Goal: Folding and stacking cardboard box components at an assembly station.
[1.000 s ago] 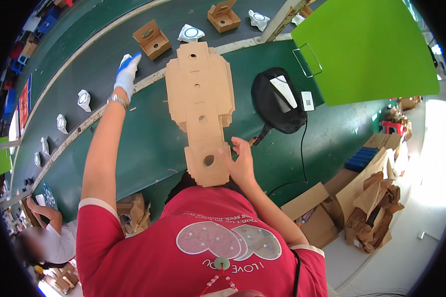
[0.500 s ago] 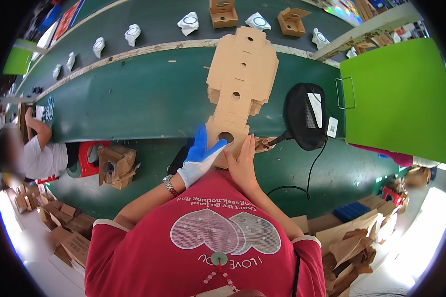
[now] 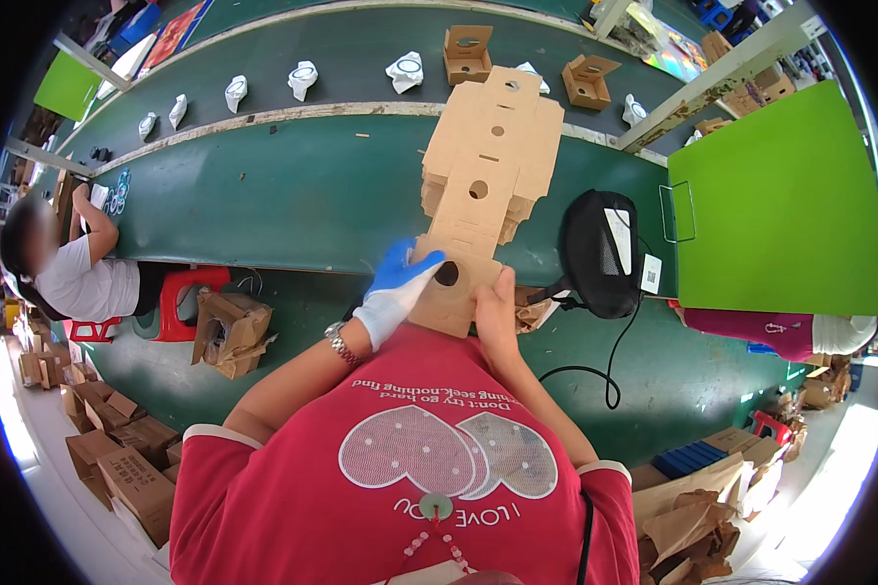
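A flat, die-cut cardboard box blank (image 3: 478,255) with round holes lies at the table's front edge, its near panel against my shirt. My left hand (image 3: 397,285), in a white glove with blue fingers, holds that panel's left edge, the thumb on top beside the large hole. On the opposite edge my bare right hand (image 3: 496,310) grips the panel with bent fingers, some of them hidden below it. A stack of similar cardboard blanks (image 3: 532,156) lies under and beyond it.
Right of the stack lies a black mesh bag (image 3: 595,255) with a cable, near a green board (image 3: 776,195). Across the back, a conveyor (image 3: 351,83) carries white-wrapped round items and open small boxes (image 3: 587,83). A co-worker (image 3: 73,253) sits at the far left.
My right hand has gone from lying flat on the near panel to gripping its right edge. The near panel has turned slightly. My left hand stays at the left edge.
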Action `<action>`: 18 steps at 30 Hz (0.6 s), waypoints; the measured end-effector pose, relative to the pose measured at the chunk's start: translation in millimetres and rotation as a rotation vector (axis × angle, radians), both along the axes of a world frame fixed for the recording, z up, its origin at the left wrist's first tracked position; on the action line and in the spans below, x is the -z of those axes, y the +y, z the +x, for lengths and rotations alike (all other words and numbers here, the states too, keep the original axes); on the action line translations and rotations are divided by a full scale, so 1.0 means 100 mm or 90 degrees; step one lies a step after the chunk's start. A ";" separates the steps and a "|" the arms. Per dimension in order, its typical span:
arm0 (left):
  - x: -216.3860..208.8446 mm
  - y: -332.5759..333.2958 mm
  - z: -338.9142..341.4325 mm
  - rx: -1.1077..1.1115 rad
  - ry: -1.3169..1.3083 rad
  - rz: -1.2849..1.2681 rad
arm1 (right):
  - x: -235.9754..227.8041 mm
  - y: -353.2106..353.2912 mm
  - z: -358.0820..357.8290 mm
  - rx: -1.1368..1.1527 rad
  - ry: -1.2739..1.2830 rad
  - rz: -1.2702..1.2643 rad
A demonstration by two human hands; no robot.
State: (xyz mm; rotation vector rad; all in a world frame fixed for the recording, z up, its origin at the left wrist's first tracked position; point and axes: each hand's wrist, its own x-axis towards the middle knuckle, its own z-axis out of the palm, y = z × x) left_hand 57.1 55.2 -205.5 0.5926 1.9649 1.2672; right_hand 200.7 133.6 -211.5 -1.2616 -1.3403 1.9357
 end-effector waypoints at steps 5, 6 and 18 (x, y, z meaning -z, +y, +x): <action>-0.24 0.08 -0.06 0.090 -0.175 -0.070 | -0.38 0.07 -0.20 -0.004 -0.021 0.131; -0.25 0.09 -0.05 0.092 -0.172 -0.068 | -0.41 0.10 -0.23 -0.002 -0.019 0.133; -0.52 0.23 0.00 -0.077 -0.382 0.155 | -0.62 0.45 -0.34 -0.118 0.209 -0.339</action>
